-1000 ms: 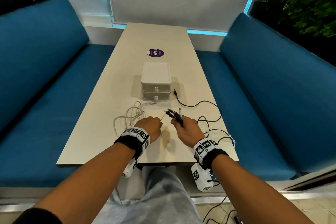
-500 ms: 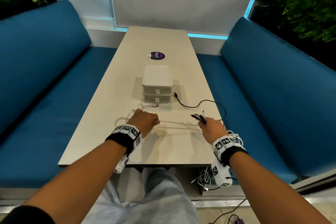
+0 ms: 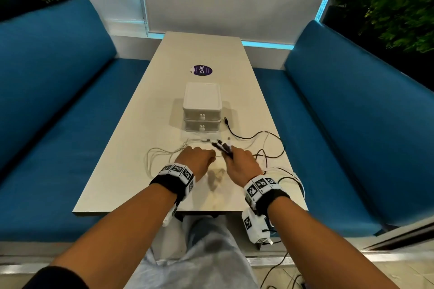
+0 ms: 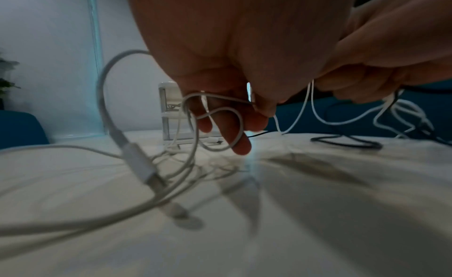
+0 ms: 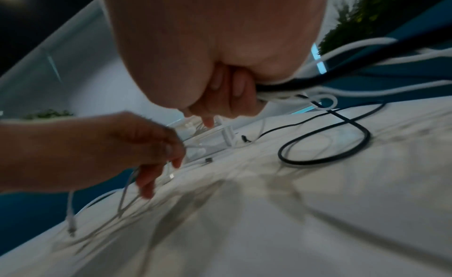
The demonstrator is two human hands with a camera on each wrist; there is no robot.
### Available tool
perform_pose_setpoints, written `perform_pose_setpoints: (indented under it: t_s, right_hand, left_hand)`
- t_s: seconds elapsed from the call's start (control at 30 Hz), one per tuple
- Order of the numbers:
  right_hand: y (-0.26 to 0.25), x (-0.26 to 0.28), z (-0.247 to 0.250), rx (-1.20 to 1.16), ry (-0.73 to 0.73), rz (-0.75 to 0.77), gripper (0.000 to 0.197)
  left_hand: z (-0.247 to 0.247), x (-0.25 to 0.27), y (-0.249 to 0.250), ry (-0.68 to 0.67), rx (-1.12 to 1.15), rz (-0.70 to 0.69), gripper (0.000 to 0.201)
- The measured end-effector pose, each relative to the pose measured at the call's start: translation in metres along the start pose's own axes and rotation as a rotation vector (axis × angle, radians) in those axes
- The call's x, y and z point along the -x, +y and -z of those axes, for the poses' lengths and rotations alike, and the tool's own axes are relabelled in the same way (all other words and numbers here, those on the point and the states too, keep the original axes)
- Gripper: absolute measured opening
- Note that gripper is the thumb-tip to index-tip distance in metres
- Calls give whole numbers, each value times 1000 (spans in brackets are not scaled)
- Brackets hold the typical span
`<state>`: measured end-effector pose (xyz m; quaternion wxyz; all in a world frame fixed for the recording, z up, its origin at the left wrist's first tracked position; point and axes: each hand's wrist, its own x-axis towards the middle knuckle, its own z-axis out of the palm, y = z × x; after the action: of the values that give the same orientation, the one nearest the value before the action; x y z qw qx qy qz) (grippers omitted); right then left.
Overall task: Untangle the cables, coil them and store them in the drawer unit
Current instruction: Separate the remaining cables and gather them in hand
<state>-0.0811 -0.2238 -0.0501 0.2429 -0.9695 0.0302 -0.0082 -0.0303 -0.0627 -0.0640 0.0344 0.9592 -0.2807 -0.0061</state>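
My right hand (image 3: pixel 237 162) grips a bundle of black and white cables (image 3: pixel 223 146), their plug ends sticking up out of the fist; in the right wrist view the same cable bundle (image 5: pixel 288 91) runs out of the curled fingers. My left hand (image 3: pixel 199 159) sits close beside it and pinches a thin white cable (image 4: pixel 220 111) that loops round its fingers. More white cable (image 3: pixel 159 152) lies in loose loops left of that hand. A black cable (image 3: pixel 253 135) snakes to the right. The white two-drawer unit (image 3: pixel 202 107) stands behind the hands, both drawers closed.
A purple sticker (image 3: pixel 201 70) lies on the beige table (image 3: pixel 131 171) beyond the drawer unit. Blue benches (image 3: pixel 58 101) flank the table on both sides. More cables hang over the table's right edge (image 3: pixel 293 178) toward the floor.
Half a second ago my hands were spread apart with a white cable stretched taut between them. They have come back together, and the cable has gone slack.
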Motion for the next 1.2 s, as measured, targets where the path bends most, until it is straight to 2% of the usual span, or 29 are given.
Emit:
perform_pose_setpoints:
  t_s: [0.07, 0.2, 0.33, 0.4, 0.47, 0.57, 0.73, 0.87, 0.93, 1.03, 1.2]
  right_hand:
    - [-3, -1, -9, -30, -61, 29, 29]
    - [3, -4, -9, -61, -138, -9, 31]
    - [21, -5, 0, 72, -159, -50, 32]
    - [35, -5, 9, 169, -148, -107, 33]
    - [46, -5, 16, 224, -143, -173, 32]
    - [45, -2, 19, 234, -125, -213, 30]
    - [14, 2, 9, 201, 12, -106, 30]
    - [-6, 7, -4, 132, 28, 25, 34]
    - [-10, 9, -9, 131, 23, 64, 42]
    - [-10, 7, -10, 91, 59, 90, 50]
    - [-3, 3, -8, 1, 89, 122, 47]
  left_hand:
    - [-2, -3, 3, 21, 88, -34, 30]
    - [-6, -2, -1, -1, 144, -37, 27]
    - [-5, -1, -14, 43, 27, 11, 31]
    - [-2, 1, -23, 39, -21, 41, 27]
    - [-4, 3, -27, 36, -39, 11, 16]
    - [-9, 5, -21, 58, -119, -45, 22]
    - [-6, 4, -4, -16, -223, -25, 22]
    - [-9, 9, -4, -26, -265, -24, 22]
    - [-11, 14, -4, -17, -265, -21, 20]
    - [-16, 18, -4, -44, -275, 34, 28]
    - [-14, 16, -10, -102, -263, 94, 39]
